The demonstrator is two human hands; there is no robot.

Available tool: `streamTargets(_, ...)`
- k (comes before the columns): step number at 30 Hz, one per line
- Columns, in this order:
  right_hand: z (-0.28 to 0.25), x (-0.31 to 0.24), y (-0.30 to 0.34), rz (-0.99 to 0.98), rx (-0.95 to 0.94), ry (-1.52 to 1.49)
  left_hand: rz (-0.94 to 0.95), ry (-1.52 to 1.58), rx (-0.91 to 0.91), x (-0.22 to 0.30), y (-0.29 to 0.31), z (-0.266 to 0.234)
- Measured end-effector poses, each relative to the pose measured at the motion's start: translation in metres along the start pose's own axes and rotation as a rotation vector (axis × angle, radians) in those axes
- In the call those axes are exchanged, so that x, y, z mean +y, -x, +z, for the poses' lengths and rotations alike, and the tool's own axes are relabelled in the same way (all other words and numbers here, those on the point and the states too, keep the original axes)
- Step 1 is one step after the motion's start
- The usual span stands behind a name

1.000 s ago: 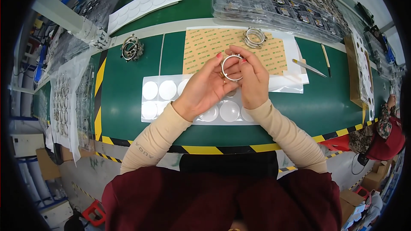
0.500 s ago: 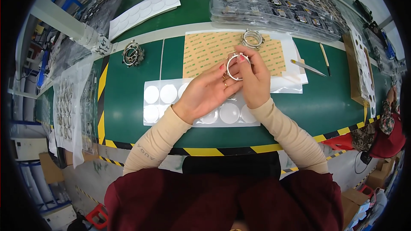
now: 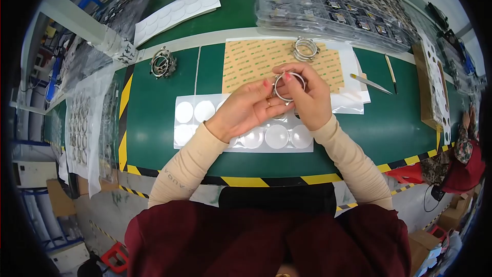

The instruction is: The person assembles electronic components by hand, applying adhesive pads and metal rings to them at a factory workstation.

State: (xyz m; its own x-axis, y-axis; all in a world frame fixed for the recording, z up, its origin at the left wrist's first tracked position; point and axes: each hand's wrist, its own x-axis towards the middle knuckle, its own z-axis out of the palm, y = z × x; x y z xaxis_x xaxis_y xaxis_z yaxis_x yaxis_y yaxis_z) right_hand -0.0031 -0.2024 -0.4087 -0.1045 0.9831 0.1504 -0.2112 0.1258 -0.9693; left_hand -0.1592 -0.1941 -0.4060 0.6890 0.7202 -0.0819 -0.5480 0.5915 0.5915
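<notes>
A silver metal ring (image 3: 277, 93) with small lugs on its rim is held up between my hands, over the far edge of a sheet of round white stickers (image 3: 277, 137). My right hand (image 3: 313, 97) pinches it, thumb across the front and fingers curled round the far side. Palm up, my left hand (image 3: 241, 110) steadies the ring's left side near thumb and forefinger, with the other fingers stretched beneath. Behind them, a stack of similar rings (image 3: 306, 50) rests on yellowish printed backing paper (image 3: 256, 61). Part of the sticker sheet is hidden under my hands.
Another cluster of metal rings (image 3: 163, 64) stands at left. Tweezers (image 3: 370, 83) and a thin stick-like tool (image 3: 391, 74) lie at right, before a cardboard box (image 3: 429, 92). Clear compartment trays (image 3: 333, 13) with small parts fill the back. More white sticker sheets (image 3: 177, 15) lie at back left.
The metal ring has come slightly nearer and tilted, and my right hand has shifted a little right and wraps further round its far side. The whole view has shifted slightly.
</notes>
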Motion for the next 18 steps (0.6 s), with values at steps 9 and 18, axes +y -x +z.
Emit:
streamTargets(9,0.01,-0.001,0.009,-0.103,-0.117,0.173,-0.077,-0.011,0.072,0.002,-0.001,-0.002)
streamTargets(18,0.0,-0.003,0.006,-0.006,-0.085,0.06,-0.101,0.061,0.063,0.003,0.002,0.003)
